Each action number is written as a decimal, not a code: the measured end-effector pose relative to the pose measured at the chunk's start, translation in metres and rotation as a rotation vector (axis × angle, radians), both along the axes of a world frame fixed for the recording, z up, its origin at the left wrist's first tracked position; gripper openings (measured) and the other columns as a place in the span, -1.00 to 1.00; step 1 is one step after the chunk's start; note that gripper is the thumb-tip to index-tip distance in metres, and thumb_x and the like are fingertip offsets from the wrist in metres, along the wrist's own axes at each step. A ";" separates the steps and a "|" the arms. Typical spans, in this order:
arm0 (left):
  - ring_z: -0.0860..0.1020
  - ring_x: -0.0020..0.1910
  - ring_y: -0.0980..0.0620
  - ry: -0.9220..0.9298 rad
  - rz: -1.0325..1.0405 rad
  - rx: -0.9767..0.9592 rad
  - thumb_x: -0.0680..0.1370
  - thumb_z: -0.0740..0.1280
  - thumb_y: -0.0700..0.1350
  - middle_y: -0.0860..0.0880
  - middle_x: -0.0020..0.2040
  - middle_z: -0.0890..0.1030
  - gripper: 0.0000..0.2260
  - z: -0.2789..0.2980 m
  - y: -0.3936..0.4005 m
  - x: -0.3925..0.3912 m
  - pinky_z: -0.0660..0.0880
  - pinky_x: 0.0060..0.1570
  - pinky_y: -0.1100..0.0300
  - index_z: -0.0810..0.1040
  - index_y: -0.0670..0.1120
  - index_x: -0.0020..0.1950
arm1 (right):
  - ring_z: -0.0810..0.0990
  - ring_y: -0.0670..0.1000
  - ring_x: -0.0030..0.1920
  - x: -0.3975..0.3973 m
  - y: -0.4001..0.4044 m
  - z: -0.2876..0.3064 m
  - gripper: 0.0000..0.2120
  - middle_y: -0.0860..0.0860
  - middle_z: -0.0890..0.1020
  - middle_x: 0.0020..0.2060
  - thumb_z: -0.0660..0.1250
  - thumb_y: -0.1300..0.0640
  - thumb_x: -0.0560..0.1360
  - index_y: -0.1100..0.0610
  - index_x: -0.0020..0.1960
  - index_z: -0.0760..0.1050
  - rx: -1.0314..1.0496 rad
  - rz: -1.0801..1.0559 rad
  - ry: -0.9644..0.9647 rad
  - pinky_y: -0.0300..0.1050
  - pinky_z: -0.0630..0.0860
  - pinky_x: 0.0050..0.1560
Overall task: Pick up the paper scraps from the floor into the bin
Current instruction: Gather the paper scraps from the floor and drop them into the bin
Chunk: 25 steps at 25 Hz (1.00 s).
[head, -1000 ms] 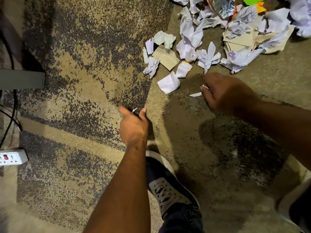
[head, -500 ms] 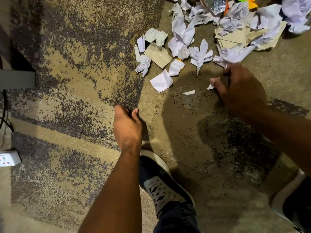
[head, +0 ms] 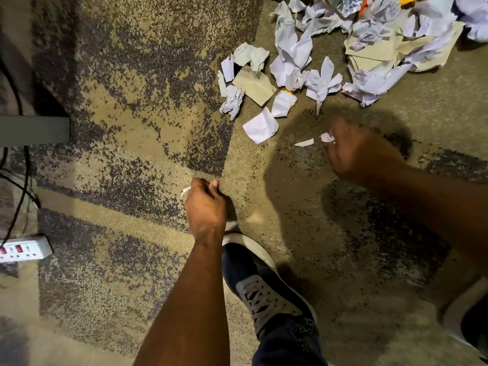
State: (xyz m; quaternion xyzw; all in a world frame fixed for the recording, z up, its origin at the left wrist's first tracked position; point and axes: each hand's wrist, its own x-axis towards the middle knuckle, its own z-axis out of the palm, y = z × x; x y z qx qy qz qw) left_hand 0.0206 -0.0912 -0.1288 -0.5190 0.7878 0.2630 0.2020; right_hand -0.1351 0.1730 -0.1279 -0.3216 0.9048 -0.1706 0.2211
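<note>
Near the carpet's top right corner lies a heap of crumpled paper scraps [head: 327, 56], with one tiny sliver [head: 304, 142] loose at its near edge. That sliver looks easy to miss, and small bits could slip from curled fingers. Just beside it, the right hand [head: 353, 151] pinches a small white scrap [head: 327, 137]. Mid-carpet, the left hand [head: 206, 207] is curled around another white scrap [head: 185, 192]. No bin shows.

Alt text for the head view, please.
Both hands reach to a mottled tan carpet: the left hand grips a small white scrap, the right hand pinches another, below a heap of crumpled white paper.
</note>
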 end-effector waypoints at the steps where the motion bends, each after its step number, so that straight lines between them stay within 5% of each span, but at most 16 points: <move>1: 0.51 -0.22 0.08 0.003 -0.023 -0.001 0.63 0.28 0.02 0.15 -0.26 0.46 -0.85 0.002 0.001 0.000 0.34 -0.34 0.34 0.40 -0.02 -0.04 | 0.36 0.09 -0.49 0.000 0.001 0.001 -0.91 0.09 0.41 -0.37 0.23 0.23 0.58 0.24 -0.08 0.38 -0.025 -0.003 -0.023 0.02 0.44 -0.52; 4: 0.54 -0.26 0.14 0.051 -0.127 -0.002 0.62 0.30 0.06 0.11 -0.23 0.53 -0.84 0.008 0.013 -0.002 0.42 -0.32 0.31 0.45 -0.01 -0.06 | 0.35 0.01 -0.46 0.003 -0.001 0.004 -0.92 -0.03 0.38 -0.40 0.19 0.09 0.54 0.06 -0.08 0.29 -0.078 -0.137 -0.185 -0.04 0.35 -0.46; 8: 0.48 -0.40 0.28 0.109 -0.273 0.061 0.64 0.26 -0.06 0.14 -0.31 0.49 -0.92 0.011 0.041 -0.025 0.39 -0.50 0.50 0.45 0.02 -0.05 | 0.30 0.06 -0.40 0.005 -0.009 0.010 -0.87 -0.01 0.34 -0.36 0.21 0.13 0.53 0.06 -0.14 0.26 -0.106 -0.094 -0.147 -0.06 0.28 -0.39; 14: 0.59 -0.39 -0.05 0.256 -0.399 0.162 0.65 0.21 -0.11 -0.05 -0.24 0.63 -0.89 0.024 0.074 -0.062 0.62 -0.39 -0.02 0.29 0.05 0.10 | 0.36 0.06 -0.35 0.001 -0.023 0.017 -0.89 0.03 0.40 -0.29 0.19 0.30 0.51 0.11 -0.03 0.36 -0.123 -0.057 -0.150 0.09 0.42 -0.37; 17: 0.61 -0.35 -0.15 0.254 -0.440 0.128 0.62 0.25 -0.14 -0.13 -0.21 0.66 -0.58 0.026 0.072 -0.067 0.63 -0.30 -0.07 0.17 0.10 0.40 | 0.46 0.09 -0.26 -0.004 -0.028 0.011 -0.75 0.04 0.52 -0.21 0.19 0.24 0.48 0.06 0.13 0.37 0.003 -0.083 -0.172 0.05 0.48 -0.24; 20: 0.61 -0.27 -0.10 0.142 -0.376 0.100 0.60 0.31 -0.07 -0.09 -0.22 0.63 -0.31 0.023 0.065 -0.081 0.56 -0.16 0.04 -0.07 0.19 0.56 | 0.53 0.12 -0.25 -0.005 -0.026 0.001 -0.86 0.05 0.58 -0.18 0.17 0.07 0.61 0.04 0.16 0.34 0.077 -0.054 -0.149 0.06 0.53 -0.20; 25: 0.60 -0.18 -0.14 0.078 -0.372 0.142 0.57 0.32 -0.19 -0.07 -0.18 0.60 -0.51 0.019 0.060 -0.102 0.58 -0.09 -0.04 0.18 0.10 0.39 | 0.55 0.08 -0.31 -0.002 -0.029 -0.007 -0.73 0.01 0.57 -0.24 0.24 -0.13 0.59 0.03 0.10 0.26 0.136 -0.029 -0.203 -0.01 0.53 -0.25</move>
